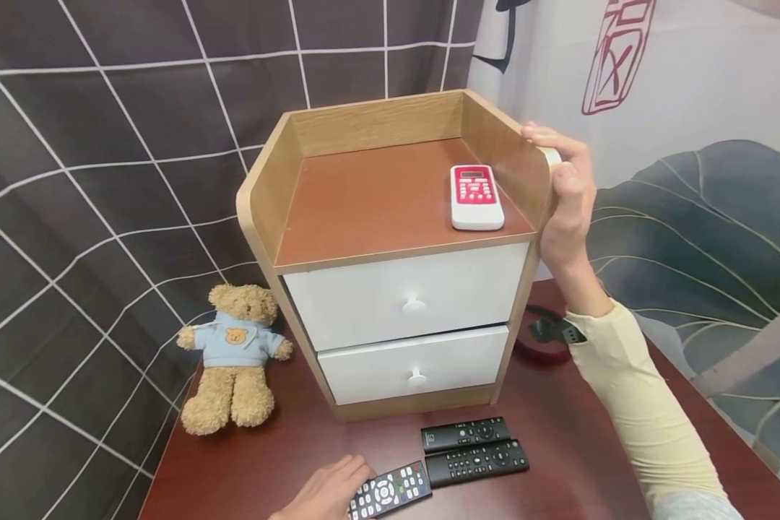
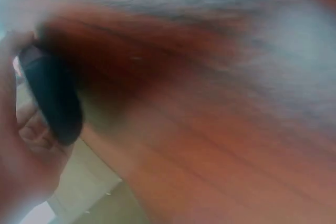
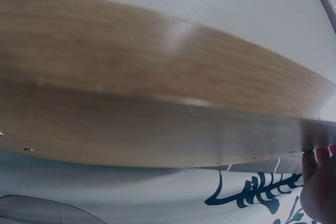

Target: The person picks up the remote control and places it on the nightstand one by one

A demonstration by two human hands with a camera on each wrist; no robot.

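Observation:
A small wooden cabinet (image 1: 341, 303) with two white drawers stands on the dark red table. My right hand (image 1: 568, 195) grips the upper front of its right side panel; the right wrist view shows that hand's fingertips against the wood at the right edge. Low in the head view, my left hand (image 1: 331, 487) holds a black remote control (image 1: 393, 491) with many pale buttons, and the dark remote also shows blurred in the left wrist view. Two other black remotes, an upper one (image 1: 464, 433) and a lower one (image 1: 477, 462), lie side by side just right of it.
A white remote with a red face (image 1: 473, 198) lies on the cabinet's brown top. To the left, a teddy bear (image 1: 237, 357) in a blue shirt leans by the dark checked curtain (image 1: 71, 217). A dark strap-like item (image 1: 546, 332) is partly hidden behind the right forearm.

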